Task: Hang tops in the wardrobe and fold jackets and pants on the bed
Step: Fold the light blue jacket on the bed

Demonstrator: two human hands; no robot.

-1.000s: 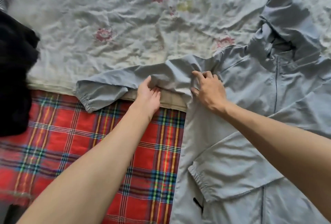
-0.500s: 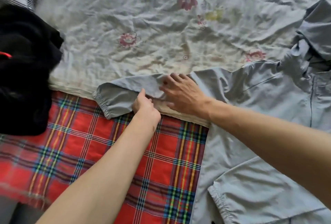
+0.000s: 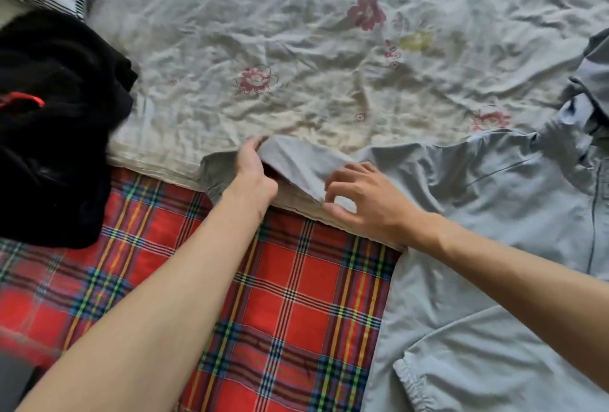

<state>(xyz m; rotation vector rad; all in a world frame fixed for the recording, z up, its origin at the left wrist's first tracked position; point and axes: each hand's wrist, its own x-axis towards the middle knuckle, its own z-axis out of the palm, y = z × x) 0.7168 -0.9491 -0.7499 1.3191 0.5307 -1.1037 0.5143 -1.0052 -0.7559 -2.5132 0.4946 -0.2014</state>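
1. Light grey-blue jacket [image 3: 478, 200] is lying flat on the bed, right side of the view, with one sleeve [image 3: 296, 164] stretched out to the left.
2. Left hand [image 3: 252, 171] has its fingers curled around the sleeve near the cuff, lifting a fold of it.
3. Right hand [image 3: 362, 200] sits just beside it, fingers spread loosely and tips touching the sleeve's edge.
4. Underneath: a wrinkled floral sheet [image 3: 263, 32] and a red plaid blanket [image 3: 296, 296].
5. Black clothing pile [image 3: 56, 121] sits off to the left, well apart.
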